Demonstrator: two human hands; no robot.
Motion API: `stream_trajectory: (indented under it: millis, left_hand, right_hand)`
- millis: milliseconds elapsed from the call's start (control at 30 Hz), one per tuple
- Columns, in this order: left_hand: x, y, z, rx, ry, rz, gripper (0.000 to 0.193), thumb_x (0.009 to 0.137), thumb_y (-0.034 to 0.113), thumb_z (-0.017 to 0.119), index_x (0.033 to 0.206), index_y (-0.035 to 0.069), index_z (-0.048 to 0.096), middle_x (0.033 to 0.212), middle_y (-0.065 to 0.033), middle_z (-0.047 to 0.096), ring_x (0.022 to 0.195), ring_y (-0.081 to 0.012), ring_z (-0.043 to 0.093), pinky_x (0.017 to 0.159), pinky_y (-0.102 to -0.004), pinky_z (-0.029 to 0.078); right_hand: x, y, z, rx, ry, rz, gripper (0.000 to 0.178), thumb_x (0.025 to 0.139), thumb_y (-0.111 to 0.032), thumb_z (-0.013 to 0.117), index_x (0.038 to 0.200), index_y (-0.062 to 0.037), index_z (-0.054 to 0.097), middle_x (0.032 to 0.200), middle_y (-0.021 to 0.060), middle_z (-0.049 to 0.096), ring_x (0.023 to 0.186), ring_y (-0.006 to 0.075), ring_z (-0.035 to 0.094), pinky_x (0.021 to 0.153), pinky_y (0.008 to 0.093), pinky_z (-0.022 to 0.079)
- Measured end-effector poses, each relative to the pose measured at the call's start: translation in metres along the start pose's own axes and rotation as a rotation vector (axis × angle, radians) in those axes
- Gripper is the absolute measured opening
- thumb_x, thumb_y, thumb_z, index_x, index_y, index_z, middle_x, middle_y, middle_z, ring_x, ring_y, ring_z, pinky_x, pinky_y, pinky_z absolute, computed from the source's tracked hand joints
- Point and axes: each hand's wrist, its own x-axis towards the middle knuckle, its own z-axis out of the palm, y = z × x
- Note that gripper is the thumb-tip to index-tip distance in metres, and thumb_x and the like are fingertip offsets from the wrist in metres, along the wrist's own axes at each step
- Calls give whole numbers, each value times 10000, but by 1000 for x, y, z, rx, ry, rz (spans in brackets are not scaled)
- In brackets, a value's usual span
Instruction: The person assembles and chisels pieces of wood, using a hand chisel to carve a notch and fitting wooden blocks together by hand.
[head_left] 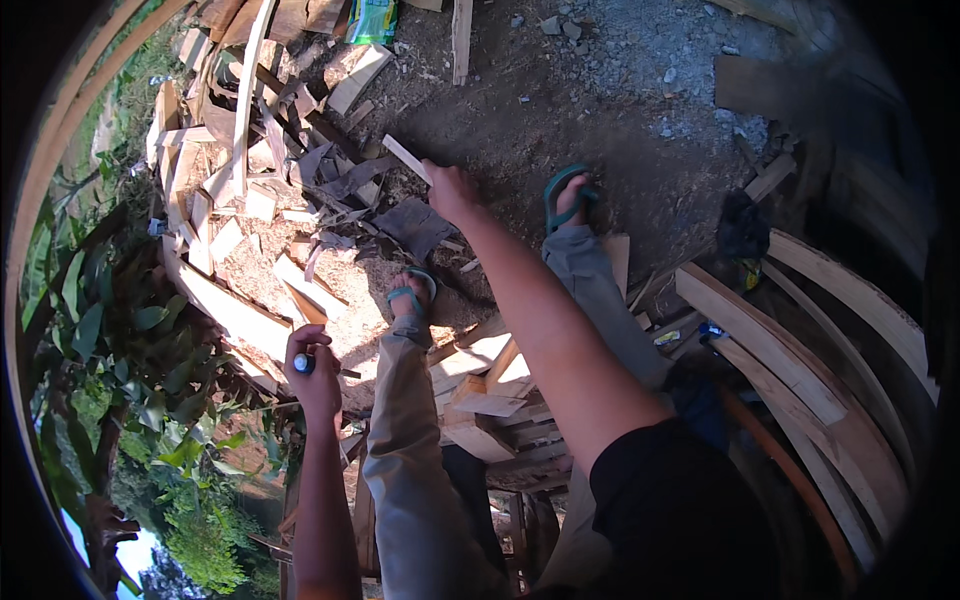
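Note:
Out ahead, my right hand [452, 190] is closed round the near end of a short, pale wooden strip [404, 156]. The strip points up and to the left, over the dirt beside the wood scraps. Lower on the left, my left hand [318, 368] is curled round a slim dark object with a pale round end [303, 363]. A short dark piece shows past the other side of that fist. What kind of thing it is, I cannot make out. Below the left hand's fingers lie sunlit sawdust and offcuts.
My feet, in green flip-flops [567, 195], stand apart on the ground. Bark pieces [415, 228] and offcuts lie between and left of them. Long planks [765, 340] are stacked at the right. A cut-wood pile [480, 430] sits below; leafy plants [150, 320] border the left.

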Motion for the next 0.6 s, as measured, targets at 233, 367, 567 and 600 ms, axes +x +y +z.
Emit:
stream_trajectory:
  millis: [233,367,567,600]
  left_hand:
    - [-11,27,15,54,-26,3,271,879,-103,455,1073,33,587,885,-32,574,614,-49,451,535,-212,366]
    - [-17,41,37,41,-58,9,252,898,-85,458,1085,37,574,919,-36,570,626,-52,462,541,-219,376]
    - [-11,47,66,36,-92,-4,285,895,-99,439,1090,52,582,915,-36,574,639,-57,472,558,-223,401]
    - [-10,45,68,41,-81,-6,287,889,-99,441,1086,52,585,911,-37,575,637,-58,475,557,-221,403]
  right_hand:
    - [-26,22,-89,84,187,-164,496,881,-48,570,1371,-120,536,1055,214,699,867,407,696,752,510,571]
    - [1,86,-187,-71,593,-91,503,884,-99,617,1377,-80,522,1068,194,706,863,381,706,722,486,580]
    - [80,162,-270,-266,795,270,555,876,-89,636,1411,-142,500,1059,167,706,805,383,712,689,475,587]
    - [81,154,-262,-279,751,267,559,871,-85,641,1409,-143,500,1084,163,696,827,379,711,703,471,588]
